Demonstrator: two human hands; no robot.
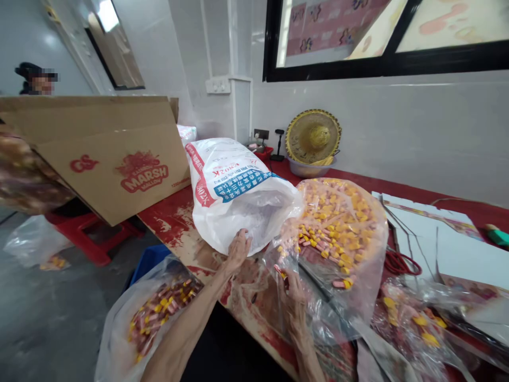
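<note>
Head view: left hand [239, 247] touches white sack [210, 220]; right hand [295, 293], clear bag [360, 302].

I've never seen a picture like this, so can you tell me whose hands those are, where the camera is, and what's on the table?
No robot here: they're a person's bare hands. The camera is worn on that person's head, looking forward and down. On the worn red table lie an open white sack and a clear bag of little pink-and-yellow pieces. The left hand touches the sack's lower rim. The right hand is at the clear bag's edge; I can't tell what it grips, if anything.
</note>
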